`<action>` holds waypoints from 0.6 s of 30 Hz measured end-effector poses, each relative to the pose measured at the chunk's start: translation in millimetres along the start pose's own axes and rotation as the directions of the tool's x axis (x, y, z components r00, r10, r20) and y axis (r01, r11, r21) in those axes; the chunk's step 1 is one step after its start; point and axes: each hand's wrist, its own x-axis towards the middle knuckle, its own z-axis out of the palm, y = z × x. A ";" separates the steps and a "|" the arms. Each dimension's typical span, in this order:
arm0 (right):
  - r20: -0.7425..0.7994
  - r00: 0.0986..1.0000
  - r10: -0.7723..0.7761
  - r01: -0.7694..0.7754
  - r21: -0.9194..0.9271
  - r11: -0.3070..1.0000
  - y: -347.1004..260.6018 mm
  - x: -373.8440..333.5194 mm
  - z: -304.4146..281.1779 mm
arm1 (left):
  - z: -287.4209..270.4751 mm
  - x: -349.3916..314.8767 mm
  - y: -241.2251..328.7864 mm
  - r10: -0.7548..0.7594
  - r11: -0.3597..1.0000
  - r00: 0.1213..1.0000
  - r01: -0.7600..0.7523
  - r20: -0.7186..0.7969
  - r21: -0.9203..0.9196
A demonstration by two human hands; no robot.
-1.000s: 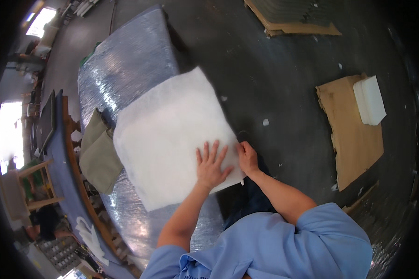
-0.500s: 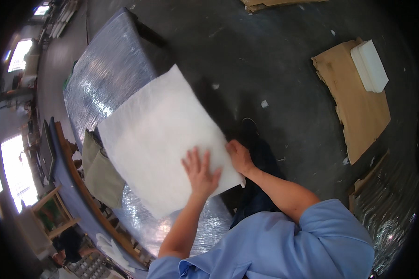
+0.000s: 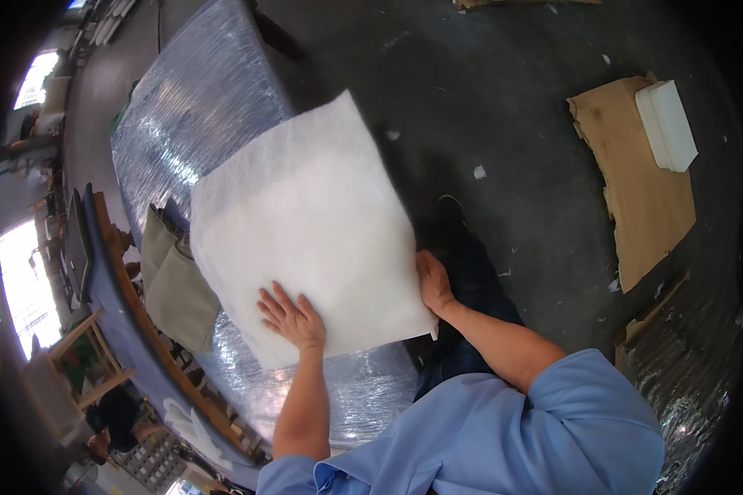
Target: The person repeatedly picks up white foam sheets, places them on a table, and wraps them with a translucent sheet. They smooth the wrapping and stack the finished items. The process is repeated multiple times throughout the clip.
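Tabletop [image 3: 215, 74], white pad [image 3: 322, 206], left hand [image 3: 293, 322] moved leftward

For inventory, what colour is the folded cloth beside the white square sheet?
Greyish olive; the folded cloth shows best in head view.

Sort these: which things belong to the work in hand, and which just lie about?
In use: white sheet, left hand on it, right hand at its edge; plastic-wrapped surface beneath.

Apparently lying about: olive cloth, untouched; brown cardboard, white block on it; white floor scrap.
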 end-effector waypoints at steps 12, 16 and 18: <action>0.120 0.993 0.012 -0.038 0.217 0.976 -5.6 13.5 -31.6 | -27.1 4.0 25.6 0.058 0.997 0.998 -0.057 0.033 -0.045; 0.007 0.998 -0.070 0.069 0.106 0.992 -71.7 24.4 -37.5 | -25.3 -26.9 75.7 0.449 0.889 0.894 -0.446 0.007 -0.104; -0.010 0.978 -0.207 0.205 -0.088 0.975 -86.3 31.3 -20.2 | -15.5 -41.9 96.7 0.536 0.843 0.842 -0.529 0.057 -0.099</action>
